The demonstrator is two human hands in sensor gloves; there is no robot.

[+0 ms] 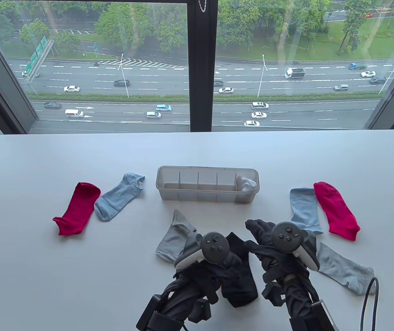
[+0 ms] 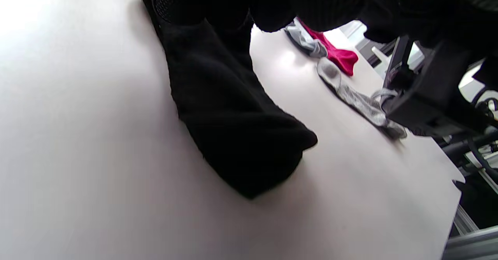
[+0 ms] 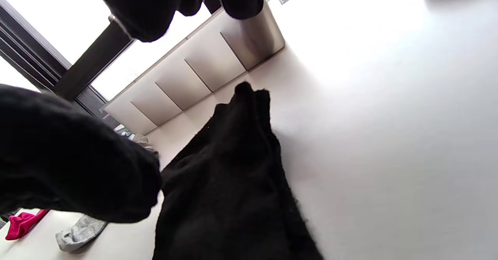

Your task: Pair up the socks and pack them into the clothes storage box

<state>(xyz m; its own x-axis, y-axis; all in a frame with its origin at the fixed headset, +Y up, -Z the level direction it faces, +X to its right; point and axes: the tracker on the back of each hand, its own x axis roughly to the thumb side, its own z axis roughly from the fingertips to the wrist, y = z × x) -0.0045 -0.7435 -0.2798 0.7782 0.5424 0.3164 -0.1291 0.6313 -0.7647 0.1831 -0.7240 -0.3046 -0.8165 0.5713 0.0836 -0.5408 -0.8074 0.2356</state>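
Observation:
A black sock (image 1: pixel 240 276) lies at the near middle of the table, between my two hands. My left hand (image 1: pixel 198 250) reaches right onto its far end, and in the left wrist view curled fingers (image 2: pixel 272 11) grip that end of the black sock (image 2: pixel 233 127). My right hand (image 1: pixel 269 238) hovers over black sock fabric (image 3: pixel 233 182) whose tip points at the box. Its fingers (image 3: pixel 155 7) and thumb are spread apart and hold nothing. The clear storage box (image 1: pixel 169 193) holds a rolled white sock (image 1: pixel 247 184) in its rightmost compartment.
A red sock (image 1: pixel 78 208) and a light blue sock (image 1: pixel 117 196) lie at the left, with a grey sock (image 1: pixel 173 239) by my left hand. At the right lie a light blue sock (image 1: pixel 304 208), a red sock (image 1: pixel 336 210) and a grey sock (image 1: pixel 345 269).

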